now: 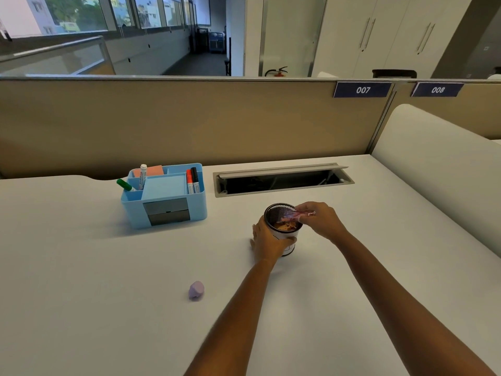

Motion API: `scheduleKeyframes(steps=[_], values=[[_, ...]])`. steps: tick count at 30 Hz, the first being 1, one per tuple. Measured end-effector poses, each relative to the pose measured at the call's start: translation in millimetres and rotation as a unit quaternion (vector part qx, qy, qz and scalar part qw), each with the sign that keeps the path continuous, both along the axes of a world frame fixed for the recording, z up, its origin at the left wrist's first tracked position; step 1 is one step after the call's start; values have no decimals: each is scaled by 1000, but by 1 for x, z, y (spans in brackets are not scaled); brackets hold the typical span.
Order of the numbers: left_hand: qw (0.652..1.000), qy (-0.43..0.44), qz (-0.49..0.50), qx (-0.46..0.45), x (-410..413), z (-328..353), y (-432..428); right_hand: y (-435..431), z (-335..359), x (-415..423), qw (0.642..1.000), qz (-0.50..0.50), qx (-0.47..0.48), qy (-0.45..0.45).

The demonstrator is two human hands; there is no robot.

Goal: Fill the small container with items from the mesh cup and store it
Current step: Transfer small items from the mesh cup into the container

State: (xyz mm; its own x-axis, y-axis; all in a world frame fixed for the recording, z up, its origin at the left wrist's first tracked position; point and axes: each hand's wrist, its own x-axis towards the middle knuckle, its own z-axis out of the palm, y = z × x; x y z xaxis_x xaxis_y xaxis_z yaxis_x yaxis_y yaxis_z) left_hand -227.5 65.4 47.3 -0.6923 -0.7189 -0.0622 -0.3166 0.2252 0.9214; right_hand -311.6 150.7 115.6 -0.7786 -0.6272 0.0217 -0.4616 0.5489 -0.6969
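A black mesh cup (282, 213) stands on the white desk right of centre, with brownish items (286, 226) lying in its bottom. My left hand (267, 241) wraps around the cup's left and front side. My right hand (321, 218) is over the cup's right rim, pinching a small clear pinkish container (296, 215) that lies tilted across the opening. A small lilac cap-like piece (196, 290) lies alone on the desk to the front left of the cup.
A light blue desk organiser (165, 210) with markers, sticky notes and a grey front drawer stands at the back left. An open cable tray (282, 180) is sunk into the desk behind the cup. A tan partition (189, 120) backs the desk; a white divider (439, 164) bounds the right.
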Motion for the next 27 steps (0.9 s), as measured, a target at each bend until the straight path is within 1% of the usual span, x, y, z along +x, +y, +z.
scheduleKeyframes(steps=[2, 6, 14, 21, 24, 27], values=[[1000, -5, 2, -19, 1, -2, -1, -1, 3, -2, 1000, -1, 12, 0], [998, -17, -2, -55, 2, -4, -3, -4, 7, -3, 1000, -12, -1, 9], [997, -38, -12, -67, 2, -4, -4, -8, 11, 3, 997, -28, -22, 67], [996, -51, -15, -77, 3, -5, -4, -7, 11, 8, 996, -38, -62, 46], [996, -50, -10, -77, 4, -5, -4, -7, 11, 12, 997, -23, -57, 50], [995, -56, -7, -82, 5, -6, -4, -8, 10, 15, 995, -29, -73, 58]])
